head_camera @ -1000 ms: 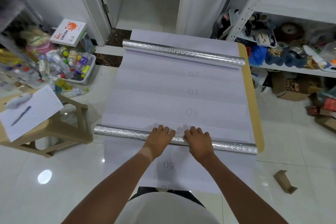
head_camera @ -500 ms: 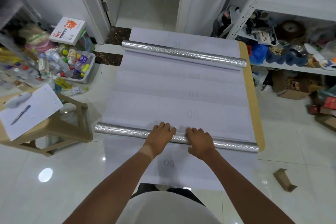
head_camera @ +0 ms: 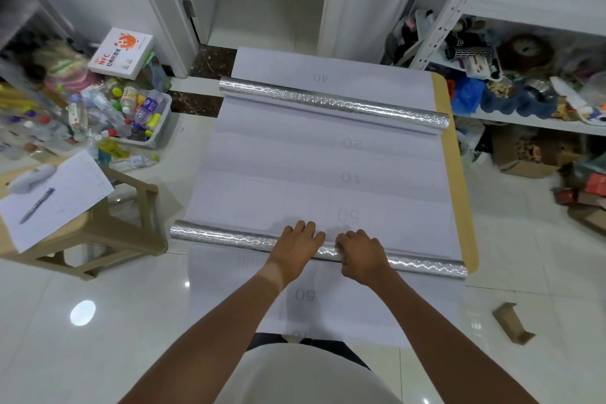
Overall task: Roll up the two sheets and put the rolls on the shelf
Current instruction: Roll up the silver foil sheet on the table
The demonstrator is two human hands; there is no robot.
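Two white sheets with printed numbers lie over a tan table (head_camera: 459, 193), each partly wound into a silver embossed roll. The near roll (head_camera: 223, 234) stretches across the table's front edge, and its unrolled sheet (head_camera: 328, 305) hangs down toward me. My left hand (head_camera: 296, 244) and my right hand (head_camera: 362, 254) sit side by side on the middle of this roll, fingers draped over its far side. The far roll (head_camera: 334, 103) lies untouched across the back, with its flat sheet (head_camera: 311, 174) spread between the two rolls.
A white metal shelf (head_camera: 524, 123) crammed with clutter stands at the right. At the left, a tan stool (head_camera: 108, 233) holds a paper and pen, behind it a bin of bottles (head_camera: 157, 138). A cardboard scrap (head_camera: 511, 321) lies on the glossy floor.
Both hands stay on the near roll, which has crept slightly away from me. My right fingers curl more tightly over it than a second ago.
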